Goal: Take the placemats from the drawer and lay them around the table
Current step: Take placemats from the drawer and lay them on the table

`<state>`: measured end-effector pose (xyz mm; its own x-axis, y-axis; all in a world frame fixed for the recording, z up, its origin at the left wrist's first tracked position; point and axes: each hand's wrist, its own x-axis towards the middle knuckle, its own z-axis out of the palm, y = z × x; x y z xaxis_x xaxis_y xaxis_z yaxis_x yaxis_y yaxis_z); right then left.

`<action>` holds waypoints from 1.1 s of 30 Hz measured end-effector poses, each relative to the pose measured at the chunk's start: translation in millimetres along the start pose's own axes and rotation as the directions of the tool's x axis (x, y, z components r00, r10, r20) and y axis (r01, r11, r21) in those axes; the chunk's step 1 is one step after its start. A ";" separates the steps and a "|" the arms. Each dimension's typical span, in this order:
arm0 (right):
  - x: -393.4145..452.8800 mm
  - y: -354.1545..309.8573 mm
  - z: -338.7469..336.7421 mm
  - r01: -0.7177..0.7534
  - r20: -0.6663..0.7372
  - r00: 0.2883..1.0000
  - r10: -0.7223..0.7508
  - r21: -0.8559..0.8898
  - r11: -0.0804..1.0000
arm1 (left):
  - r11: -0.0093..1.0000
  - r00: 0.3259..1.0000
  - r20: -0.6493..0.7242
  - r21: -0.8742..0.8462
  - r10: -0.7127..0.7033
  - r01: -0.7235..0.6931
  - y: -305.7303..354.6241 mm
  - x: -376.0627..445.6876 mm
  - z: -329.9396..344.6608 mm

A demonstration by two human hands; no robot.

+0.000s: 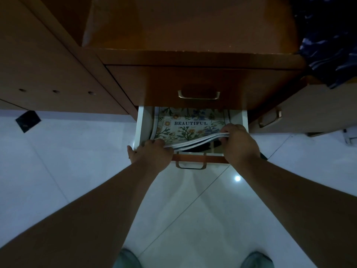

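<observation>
The mats lie in the open drawer, a thin stack with a flower print on top. The left hand grasps the near edge at the drawer's left corner, the right hand grasps it at the right. They sag between the hands, so they seem soft and light; holding two corners is good. I count about three or four white edges.

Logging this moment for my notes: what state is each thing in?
Lower drawer: pulled open.
Upper drawer: closed.
Placemats: stacked, near edge lifted, still in the drawer.
Left hand: grips the placemats.
Right hand: grips the placemats.
</observation>
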<state>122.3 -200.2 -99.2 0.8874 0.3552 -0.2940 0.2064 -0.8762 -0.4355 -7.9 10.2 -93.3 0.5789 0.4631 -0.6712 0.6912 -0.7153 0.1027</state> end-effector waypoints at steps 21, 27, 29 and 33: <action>-52.0 0.0 -50.2 -0.372 0.232 0.924 0.305 0.732 0.570 | 0.938 0.909 -0.409 -0.280 0.077 -0.205 -20.9 -65.6 -1.7; -63.0 2.2 -43.2 -0.467 0.305 0.882 0.359 0.665 0.582 | 0.770 0.968 -0.248 -0.625 -0.041 -0.128 -26.9 -76.1 -5.5; -61.7 1.6 -44.3 -0.516 0.363 0.852 0.377 0.704 0.488 | 0.689 0.982 -0.145 -0.724 -0.121 -0.022 -23.1 -78.3 -18.6; -60.2 8.1 -43.4 -0.539 0.399 0.840 0.367 0.687 0.486 | 0.576 0.975 -0.066 -0.814 -0.214 0.071 -38.2 -65.2 -32.1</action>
<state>88.5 -242.8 -48.1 0.6566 0.1070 -0.7466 -0.6615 -0.3938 -0.6382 -58.2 24.1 -29.9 0.4450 0.6390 -0.6274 0.7915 0.0471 0.6093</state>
